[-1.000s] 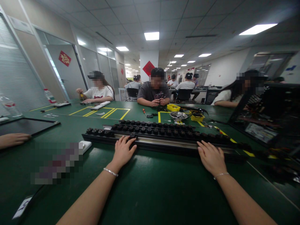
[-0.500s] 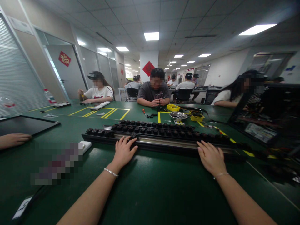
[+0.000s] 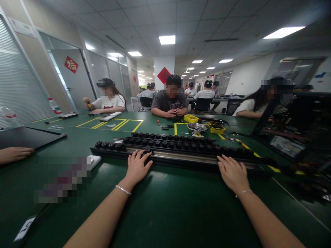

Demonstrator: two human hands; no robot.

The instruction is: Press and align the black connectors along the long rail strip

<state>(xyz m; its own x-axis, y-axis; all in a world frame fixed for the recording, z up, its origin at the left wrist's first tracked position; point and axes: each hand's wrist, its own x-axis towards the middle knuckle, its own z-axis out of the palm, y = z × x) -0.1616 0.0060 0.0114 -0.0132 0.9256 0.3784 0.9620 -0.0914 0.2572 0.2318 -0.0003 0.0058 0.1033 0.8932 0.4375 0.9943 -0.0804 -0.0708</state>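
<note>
A long black rail (image 3: 181,161) with a metal strip along its channel lies across the green table in front of me. Small round black parts sit in it, several at its left end. My left hand (image 3: 137,166) rests on the rail's near edge with fingers spread, its fingertips beside one round black part (image 3: 147,150). Farther right, my right hand (image 3: 234,172) lies over the same edge, fingers stretched out and holding nothing. Behind this rail stand more rows of round black parts (image 3: 157,142).
Past the rows are a metal bowl (image 3: 197,128), a yellow tray (image 3: 191,119) and a red-handled screwdriver (image 3: 159,122). A dark open-framed unit (image 3: 287,131) stands at right. Another person's hand (image 3: 17,154) lies by a black panel (image 3: 31,137) at left. A co-worker (image 3: 170,100) sits opposite.
My two hands and the rail stay practically where they were. Across the table at left, a co-worker's raised hand with a yellow-handled tool has shifted slightly left.
</note>
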